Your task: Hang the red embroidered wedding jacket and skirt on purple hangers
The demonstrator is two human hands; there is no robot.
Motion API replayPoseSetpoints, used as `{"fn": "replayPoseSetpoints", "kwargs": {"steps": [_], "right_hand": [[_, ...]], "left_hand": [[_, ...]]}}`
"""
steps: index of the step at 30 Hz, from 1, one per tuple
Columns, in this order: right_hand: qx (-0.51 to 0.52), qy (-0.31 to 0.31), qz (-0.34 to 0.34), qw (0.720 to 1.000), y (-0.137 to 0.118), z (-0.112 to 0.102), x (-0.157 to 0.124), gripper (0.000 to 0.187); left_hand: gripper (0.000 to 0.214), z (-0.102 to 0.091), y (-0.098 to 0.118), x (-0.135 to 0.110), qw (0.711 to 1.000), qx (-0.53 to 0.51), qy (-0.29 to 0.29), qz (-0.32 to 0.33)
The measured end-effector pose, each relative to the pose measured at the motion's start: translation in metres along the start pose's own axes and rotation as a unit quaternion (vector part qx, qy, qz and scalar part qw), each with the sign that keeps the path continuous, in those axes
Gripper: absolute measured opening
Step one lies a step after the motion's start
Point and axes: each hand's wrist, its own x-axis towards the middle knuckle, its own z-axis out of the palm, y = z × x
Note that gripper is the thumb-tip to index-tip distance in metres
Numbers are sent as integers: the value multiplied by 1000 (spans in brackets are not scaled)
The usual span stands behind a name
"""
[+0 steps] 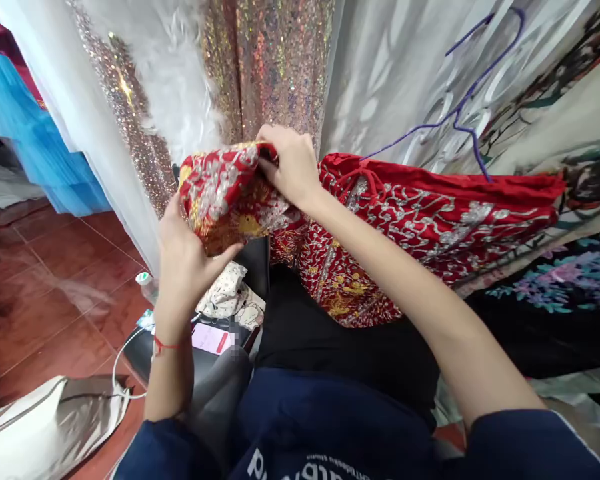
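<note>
A red embroidered skirt (420, 233) with silver and gold patterns hangs at the right from a purple wire hanger (460, 110); a red drawstring is tied at its waistband. Part of its cloth reaches over to both of my hands, bunched and folded. My left hand (185, 257) supports this bunch from the left, thumb pointing right beneath it and fingers behind the cloth. At the bunch's upper right edge, my right hand (290, 163) pinches the folded fabric between thumb and fingers.
Sequined cloth (280, 60) and white feathery material (175, 73) hang behind. Blue tulle (40, 133) hangs at left. A phone (213, 338) and white printed cloth (225, 293) lie on a black seat, beside a capped bottle (147, 287). A pale bag (45, 420) rests on the tiled floor.
</note>
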Motion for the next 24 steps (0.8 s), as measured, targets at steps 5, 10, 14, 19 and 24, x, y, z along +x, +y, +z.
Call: {"fn": "replayPoseSetpoints", "kwargs": {"steps": [5, 10, 14, 19, 24], "right_hand": [[-83, 13, 69, 994, -5, -25, 0, 38], [26, -129, 207, 969, 0, -29, -3, 59], [192, -199, 78, 958, 11, -19, -31, 93], [272, -212, -49, 937, 19, -3, -69, 138], [179, -226, 13, 957, 35, -5, -49, 97]], "left_hand": [[24, 2, -19, 4, 998, -27, 0, -62], [28, 20, -4, 8, 978, -177, 89, -59], [36, 27, 14, 6, 974, -176, 132, -53], [43, 35, 29, 8, 961, -215, 170, -46], [48, 57, 42, 37, 960, -212, 182, -20]]}}
